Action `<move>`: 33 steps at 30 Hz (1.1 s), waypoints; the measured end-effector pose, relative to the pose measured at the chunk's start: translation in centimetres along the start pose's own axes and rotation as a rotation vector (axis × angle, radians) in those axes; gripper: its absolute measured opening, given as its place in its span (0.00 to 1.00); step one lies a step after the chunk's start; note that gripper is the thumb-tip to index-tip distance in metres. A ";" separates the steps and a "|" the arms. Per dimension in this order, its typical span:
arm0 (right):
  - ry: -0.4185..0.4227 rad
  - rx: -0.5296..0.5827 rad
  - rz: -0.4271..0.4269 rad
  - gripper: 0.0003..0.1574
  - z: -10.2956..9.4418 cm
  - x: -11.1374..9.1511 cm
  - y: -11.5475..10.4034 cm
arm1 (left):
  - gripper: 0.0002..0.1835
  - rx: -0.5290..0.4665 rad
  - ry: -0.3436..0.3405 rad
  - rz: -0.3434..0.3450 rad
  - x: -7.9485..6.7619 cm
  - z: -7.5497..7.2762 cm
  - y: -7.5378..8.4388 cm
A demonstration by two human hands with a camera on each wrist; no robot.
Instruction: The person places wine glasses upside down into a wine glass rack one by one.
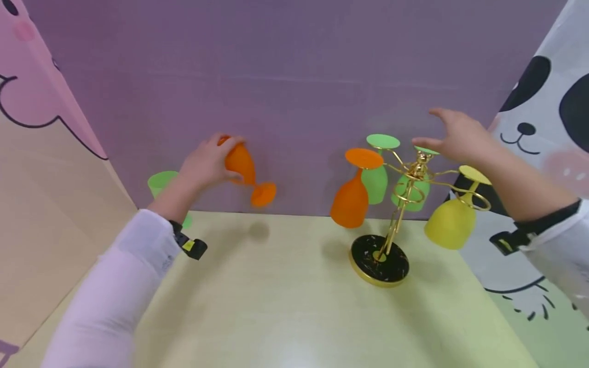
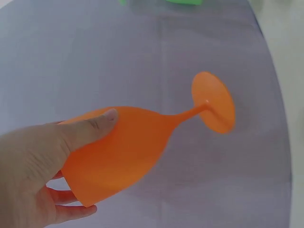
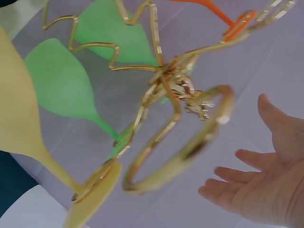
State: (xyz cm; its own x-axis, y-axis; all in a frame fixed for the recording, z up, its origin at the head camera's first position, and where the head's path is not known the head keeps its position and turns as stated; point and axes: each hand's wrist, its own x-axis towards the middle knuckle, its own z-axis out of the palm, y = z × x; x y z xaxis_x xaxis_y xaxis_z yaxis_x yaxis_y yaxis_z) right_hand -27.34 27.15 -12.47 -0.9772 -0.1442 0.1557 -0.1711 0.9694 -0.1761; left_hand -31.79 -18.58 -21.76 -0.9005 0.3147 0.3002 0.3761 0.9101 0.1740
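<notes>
My left hand grips an orange goblet around its bowl, above the table. In the head view the goblet is tilted, its round foot pointing down and to the right. My right hand is spread in the air above the gold glass rack, holding nothing; the right wrist view shows its fingers apart from the rack's arms. Upside down on the rack hang another orange goblet, a yellow goblet and two green goblets. One rack ring carries no goblet in the right wrist view.
A green goblet stands at the table's left, partly hidden behind my left forearm. The rack's round black base sits on the pale table. A purple backdrop rises behind, with a panda-printed panel at the right.
</notes>
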 end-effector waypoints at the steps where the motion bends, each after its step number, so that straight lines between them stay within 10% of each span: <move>1: 0.014 0.018 -0.004 0.58 -0.2 -0.2 -0.1 | 0.44 -0.005 0.018 0.004 -0.2 -0.5 0.1; 10: 0.218 0.113 -0.102 0.59 0.3 -4.0 -1.8 | 0.45 -0.104 0.190 -0.005 -3.2 -3.1 0.6; 19: 0.435 0.364 -0.314 0.61 2.9 -7.8 -3.2 | 0.44 -0.319 0.354 -0.021 -6.0 -2.2 1.2; 28: 0.529 0.665 -0.683 0.65 7.7 -10.1 -6.3 | 0.44 -0.803 0.431 -0.105 -8.6 -0.1 2.8; 33: 0.575 0.725 -0.720 0.69 10.6 -11.2 -8.0 | 0.44 -1.013 0.434 -0.135 -9.6 1.7 4.0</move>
State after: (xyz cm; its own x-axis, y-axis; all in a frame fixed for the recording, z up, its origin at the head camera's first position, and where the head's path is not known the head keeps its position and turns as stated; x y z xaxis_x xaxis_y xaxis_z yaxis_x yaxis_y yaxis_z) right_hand -16.36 18.87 -23.15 -0.4567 -0.3222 0.8292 -0.8745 0.3338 -0.3520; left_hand -22.03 -17.52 -25.58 -0.8692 -0.0720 0.4893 0.4635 0.2263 0.8567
